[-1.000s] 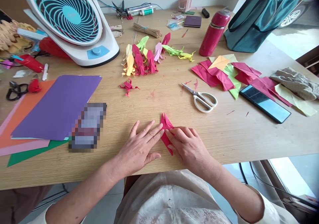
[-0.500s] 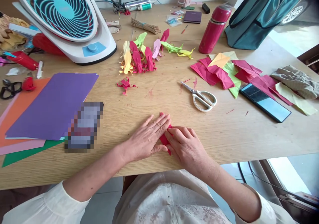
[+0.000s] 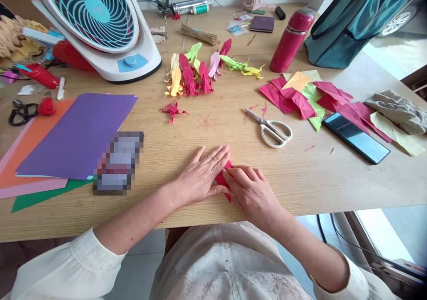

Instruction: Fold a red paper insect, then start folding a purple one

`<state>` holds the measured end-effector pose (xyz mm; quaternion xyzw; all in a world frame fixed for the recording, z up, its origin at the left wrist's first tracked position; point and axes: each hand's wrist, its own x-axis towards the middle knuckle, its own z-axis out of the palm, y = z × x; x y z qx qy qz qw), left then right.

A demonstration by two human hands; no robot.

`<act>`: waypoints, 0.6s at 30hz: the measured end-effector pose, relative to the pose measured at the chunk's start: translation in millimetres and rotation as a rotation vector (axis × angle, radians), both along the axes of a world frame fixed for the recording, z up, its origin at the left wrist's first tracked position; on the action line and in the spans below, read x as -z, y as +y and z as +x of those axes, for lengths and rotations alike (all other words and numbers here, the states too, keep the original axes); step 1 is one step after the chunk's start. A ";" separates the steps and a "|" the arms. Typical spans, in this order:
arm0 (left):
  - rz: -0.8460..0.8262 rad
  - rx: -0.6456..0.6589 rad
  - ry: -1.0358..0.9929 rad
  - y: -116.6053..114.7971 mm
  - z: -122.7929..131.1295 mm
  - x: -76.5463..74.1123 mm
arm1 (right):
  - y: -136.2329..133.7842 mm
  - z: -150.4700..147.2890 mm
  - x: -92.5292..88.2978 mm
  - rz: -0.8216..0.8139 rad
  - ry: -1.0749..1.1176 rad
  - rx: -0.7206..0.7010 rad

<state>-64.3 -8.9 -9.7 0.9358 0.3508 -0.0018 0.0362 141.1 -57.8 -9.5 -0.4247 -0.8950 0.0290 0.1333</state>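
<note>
A small piece of folded red paper (image 3: 221, 180) lies on the wooden table near its front edge, partly covered by both hands. My left hand (image 3: 200, 178) rests flat across its left side, fingers stretched out and thumb low on the paper. Along the right side, my right hand (image 3: 254, 192) has its fingers curled and pressed together on the paper's edge. White-handled scissors (image 3: 275, 133) lie beyond the right hand, blades slightly apart. A red folded paper figure (image 3: 173, 110) sits farther off to the left.
Colored paper sheets (image 3: 76, 135) and a blurred phone (image 3: 118, 164) lie left. A fan (image 3: 130, 64) stands behind them. Several folded paper figures (image 3: 188, 80) sit mid-back. At right are folded papers (image 3: 290, 98), another phone (image 3: 356, 138), a red flask (image 3: 288, 44) and a teal bag (image 3: 336, 33).
My left hand's fingertips have shifted slightly on the red paper, so its far end shows between the hands. The whole view has moved a little. My right hand keeps its grip.
</note>
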 end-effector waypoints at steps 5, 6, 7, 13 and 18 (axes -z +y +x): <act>-0.013 -0.016 0.030 -2.5 1.3 0.7 | -1.1 -0.9 -2.0 -0.008 0.000 0.001; -0.012 -0.023 0.032 -3.0 1.4 1.0 | -1.2 -1.0 -2.7 -0.008 -0.002 0.000; -0.009 -0.031 0.031 -3.3 1.4 1.1 | -1.2 -1.0 -3.4 -0.010 -0.005 -0.001; -0.026 -0.023 -0.031 -2.8 0.1 -0.5 | -1.5 0.7 -7.2 -0.048 0.006 -0.006; 0.021 -0.098 -0.043 -2.2 1.8 0.3 | -2.8 2.6 -3.8 -0.054 0.044 -0.013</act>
